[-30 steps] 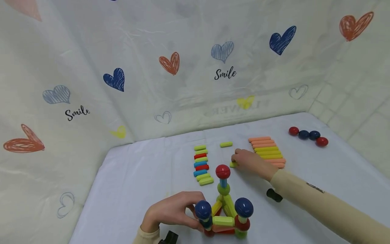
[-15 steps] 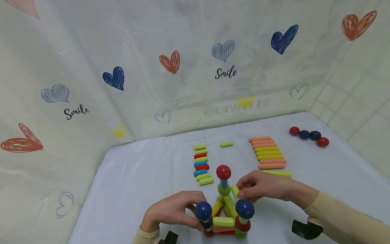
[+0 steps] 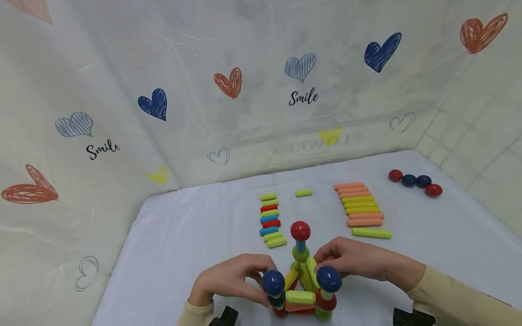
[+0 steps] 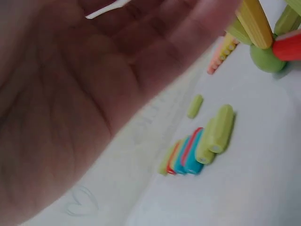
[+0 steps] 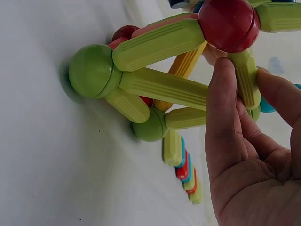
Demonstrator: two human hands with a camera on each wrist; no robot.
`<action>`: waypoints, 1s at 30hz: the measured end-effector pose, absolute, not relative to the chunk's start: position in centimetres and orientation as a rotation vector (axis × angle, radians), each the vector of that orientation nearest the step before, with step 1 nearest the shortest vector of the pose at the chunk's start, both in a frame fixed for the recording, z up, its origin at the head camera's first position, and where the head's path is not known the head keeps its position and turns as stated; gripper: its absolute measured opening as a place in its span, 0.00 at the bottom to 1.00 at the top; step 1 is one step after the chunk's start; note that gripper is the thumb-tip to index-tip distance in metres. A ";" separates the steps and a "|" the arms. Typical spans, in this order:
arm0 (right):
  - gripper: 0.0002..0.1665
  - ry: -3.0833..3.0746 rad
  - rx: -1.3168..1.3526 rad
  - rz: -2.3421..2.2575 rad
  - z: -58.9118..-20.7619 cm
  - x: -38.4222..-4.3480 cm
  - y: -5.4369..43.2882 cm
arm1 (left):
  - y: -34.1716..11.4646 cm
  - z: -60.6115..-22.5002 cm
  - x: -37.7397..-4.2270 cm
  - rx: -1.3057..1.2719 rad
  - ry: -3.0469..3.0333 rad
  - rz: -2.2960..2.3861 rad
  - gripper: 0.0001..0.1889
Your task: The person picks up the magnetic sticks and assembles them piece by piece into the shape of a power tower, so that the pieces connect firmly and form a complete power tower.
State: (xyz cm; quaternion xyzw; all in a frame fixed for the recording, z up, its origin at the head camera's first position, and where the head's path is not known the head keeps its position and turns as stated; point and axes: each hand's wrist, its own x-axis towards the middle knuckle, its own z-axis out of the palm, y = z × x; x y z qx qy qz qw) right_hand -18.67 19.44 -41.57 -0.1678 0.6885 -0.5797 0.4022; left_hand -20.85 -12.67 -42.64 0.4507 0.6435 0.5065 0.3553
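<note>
A frame of magnetic sticks and balls (image 3: pixel 301 297) stands on the table, with upright posts topped by a red ball (image 3: pixel 300 231) at the back and blue balls (image 3: pixel 328 278) at the front. My left hand (image 3: pixel 234 278) holds its front-left corner, thumb and fingers about the dark blue joint. Between thumb and fingers my right hand (image 3: pixel 363 259) pinches a short green magnetic stick (image 5: pixel 247 81). In the right wrist view one end of that stick meets the lower red ball (image 5: pixel 229 23); it lies along the frame's right side, towards the back green ball (image 3: pixel 300 253).
Behind the frame lies a column of short green, red and blue sticks (image 3: pixel 270 219), with a lone green stick (image 3: pixel 303 193) to its right. Long orange and yellow sticks (image 3: pixel 360 203) and a long green one (image 3: pixel 372 233) lie at right. Loose red and blue balls (image 3: pixel 416 181) sit far right.
My right hand has brought the short green stick from beyond the frame to its right side and lowered it between the balls. My left hand keeps its hold.
</note>
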 end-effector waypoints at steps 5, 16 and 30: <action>0.16 1.735 -0.440 -1.477 -41.8 -18.6 19.5 | -11.6 -44.1 -21.5 1.017 1.889 1.511 0.14; 0.17 1.740 -0.472 -1.470 -41.7 -18.7 19.5 | -7.3 -44.6 -20.9 0.921 2.212 1.439 0.17; 0.16 1.827 -0.458 -1.421 -41.8 -18.6 19.0 | -7.3 -45.2 -21.2 0.911 2.129 1.486 0.17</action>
